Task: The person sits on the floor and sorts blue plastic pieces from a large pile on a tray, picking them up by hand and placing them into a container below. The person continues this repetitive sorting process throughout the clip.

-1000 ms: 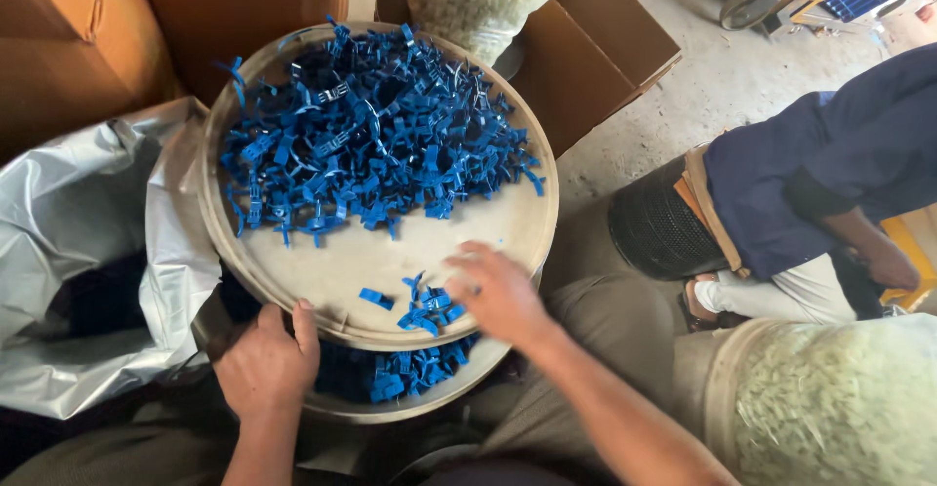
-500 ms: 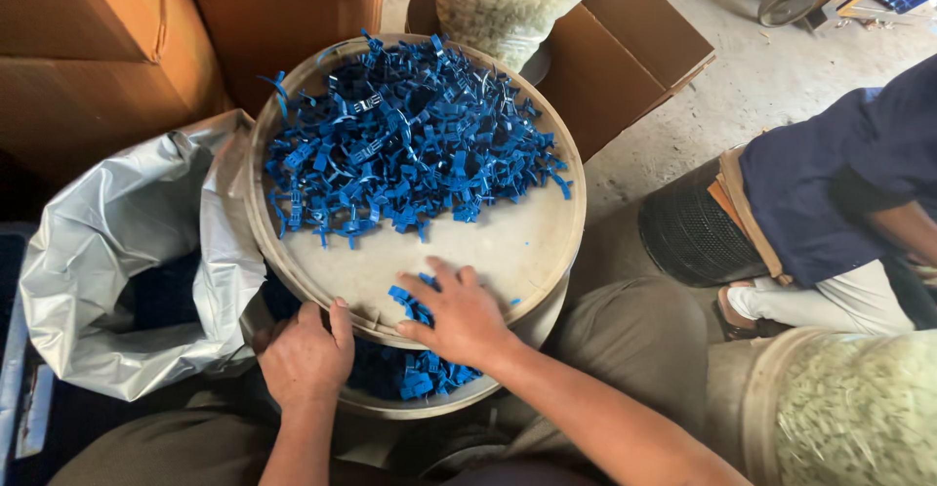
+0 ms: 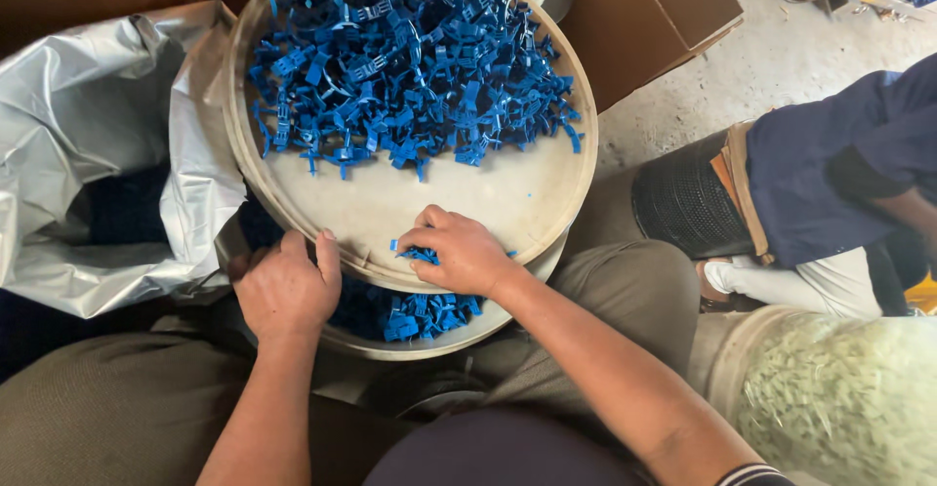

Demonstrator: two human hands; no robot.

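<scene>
Since half a second ago the right hand (image 3: pixel 461 252) has drawn back from the tray's middle to its near rim, dragging a small cluster of blue plastic clips (image 3: pixel 418 254) with it, while the left hand (image 3: pixel 285 289) keeps its place at the rim.

A round beige tray (image 3: pixel 508 193) holds a big heap of blue clips (image 3: pixel 410 66) across its far half; its near half is mostly bare. Under it sits a second round container (image 3: pixel 429 344), where more blue clips (image 3: pixel 415 315) lie just below the tray's edge. A silvery plastic bag (image 3: pixel 88 144) stands open to the left. At lower right is a sack of pale greenish pieces (image 3: pixel 839 408).

The right hand's fingers are curled together over the small cluster, which peeks out beneath the fingertips at the rim. The left hand grips the tray's edge, fingers bent over it.
</scene>
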